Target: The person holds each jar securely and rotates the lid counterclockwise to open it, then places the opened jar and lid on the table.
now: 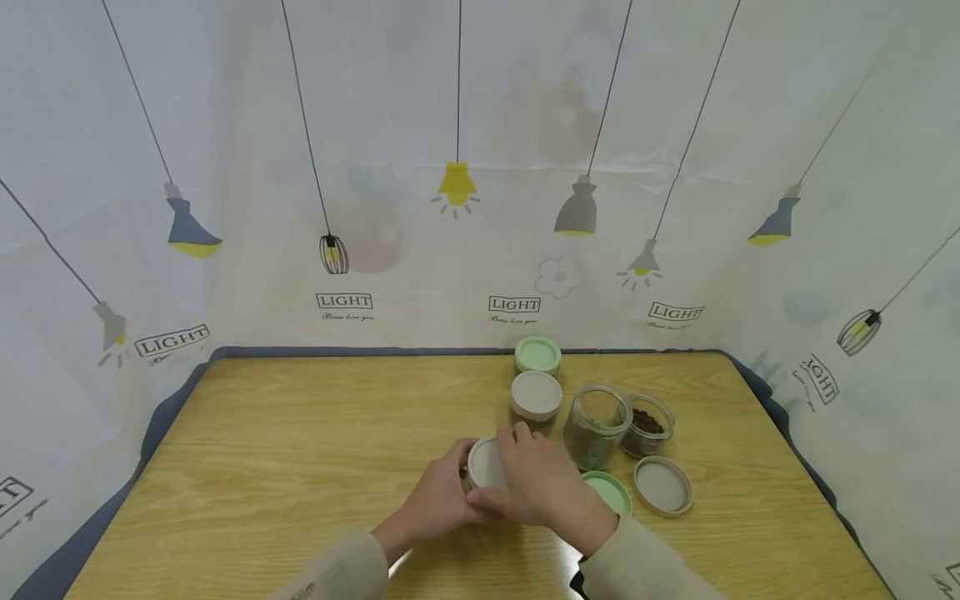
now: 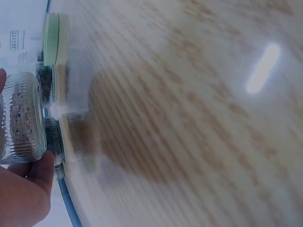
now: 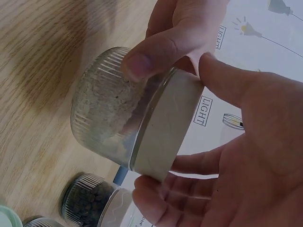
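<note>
My left hand [image 1: 438,497] holds a ribbed glass jar [image 3: 106,101] around its side, thumb on the glass. Pale flaky contents show through the wall. An off-white lid [image 3: 163,127] sits on the jar's mouth, and my right hand [image 1: 542,481] grips its rim between thumb and fingers. The right wrist view shows the jar tilted, lid toward my right palm. Seen from the left wrist, the jar [image 2: 21,118] is above the tabletop, with left fingers [image 2: 43,172] under its base edge.
Beyond my hands stand a white-lidded jar [image 1: 536,395] and a green-lidded jar [image 1: 537,355]. To the right are a lidless glass jar [image 1: 588,442] and a smaller lidless jar [image 1: 647,423] with dark bits. A loose white lid [image 1: 663,486] and a green lid [image 1: 611,490] lie nearby.
</note>
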`<state>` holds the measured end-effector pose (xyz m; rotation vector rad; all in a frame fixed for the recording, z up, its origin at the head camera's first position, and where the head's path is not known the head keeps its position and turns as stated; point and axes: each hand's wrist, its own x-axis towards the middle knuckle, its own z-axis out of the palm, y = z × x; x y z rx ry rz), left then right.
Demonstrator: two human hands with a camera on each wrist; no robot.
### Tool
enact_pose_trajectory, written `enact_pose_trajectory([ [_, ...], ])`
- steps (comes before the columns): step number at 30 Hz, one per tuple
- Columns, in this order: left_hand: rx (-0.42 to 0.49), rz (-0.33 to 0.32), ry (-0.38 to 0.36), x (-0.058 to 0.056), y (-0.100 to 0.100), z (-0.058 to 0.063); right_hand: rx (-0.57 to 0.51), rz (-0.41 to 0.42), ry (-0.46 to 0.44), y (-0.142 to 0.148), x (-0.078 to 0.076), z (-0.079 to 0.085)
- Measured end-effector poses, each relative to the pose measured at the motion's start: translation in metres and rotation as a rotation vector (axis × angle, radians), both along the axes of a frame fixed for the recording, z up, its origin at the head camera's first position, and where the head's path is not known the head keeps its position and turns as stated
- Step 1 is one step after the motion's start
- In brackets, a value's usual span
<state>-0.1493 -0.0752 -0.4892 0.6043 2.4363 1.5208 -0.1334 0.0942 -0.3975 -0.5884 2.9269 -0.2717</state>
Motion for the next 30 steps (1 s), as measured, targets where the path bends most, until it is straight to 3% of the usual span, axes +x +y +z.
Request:
enact_pose_trajectory([
  [6,0.012,0.010,-0.012,0.000,0.001,-0.004,0.000,-0.057,0.031,-0.005,-0.001,-0.005],
  [16,-0.007,0.021,-0.025,0.000,0.003,-0.010,-0.015,-0.068,0.091,-0.008,-0.002,-0.010],
  [30,-0.012,-0.006,0.010,-0.003,-0.001,-0.009,-0.034,0.020,0.101,-0.003,-0.008,-0.012],
])
